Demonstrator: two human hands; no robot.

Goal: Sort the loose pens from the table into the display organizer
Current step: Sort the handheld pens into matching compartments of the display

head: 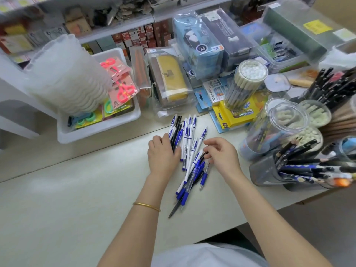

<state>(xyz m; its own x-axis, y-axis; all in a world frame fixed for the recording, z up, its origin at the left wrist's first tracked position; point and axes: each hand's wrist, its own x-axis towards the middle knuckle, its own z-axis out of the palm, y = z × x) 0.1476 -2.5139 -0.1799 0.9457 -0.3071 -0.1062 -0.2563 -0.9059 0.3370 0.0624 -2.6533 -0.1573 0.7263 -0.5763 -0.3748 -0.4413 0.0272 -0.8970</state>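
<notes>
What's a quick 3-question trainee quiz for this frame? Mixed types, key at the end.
1. True or false: the left hand has a gold bangle on its wrist.
2. Where are the packaged scissors? A) in the white tray B) in a clear jar C) in the grey pencil holder
3. Fill in: the white-barrelled loose pens bear a large letter coloured ___.

Key: 1 true; 2 A; 3 blue.
</notes>
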